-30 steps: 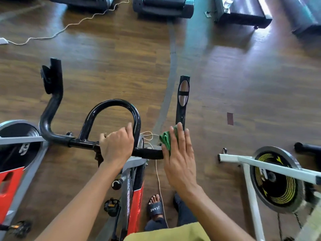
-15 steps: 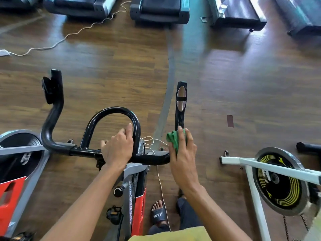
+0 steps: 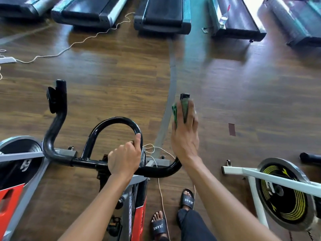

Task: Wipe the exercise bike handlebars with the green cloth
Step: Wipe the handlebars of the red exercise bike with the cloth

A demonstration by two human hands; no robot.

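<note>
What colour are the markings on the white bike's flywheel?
Yellow rings on the black flywheel, head view.

Green cloth (image 3: 174,112) — glossy black handlebars (image 3: 118,120); red frame panel (image 3: 139,223); neighbouring flywheel (image 3: 291,209) black, yellow rings.

Handlebars (image 3: 119,120): black metal tube, gloss paint, smooth, with sharp highlights on the loop just above the left fingers (image 3: 138,141). Cloth (image 3: 174,113) under the right fingers (image 3: 191,112): green soft fabric, matt, creased. Floor (image 3: 112,80) beyond both sets of fingers: wood-look planks, satin sheen, reflects light. Flywheel (image 3: 284,197) well right of the right fingers: bare grey metal rim, matt black face. Its frame (image 3: 260,174): white-painted metal, smooth.
</note>
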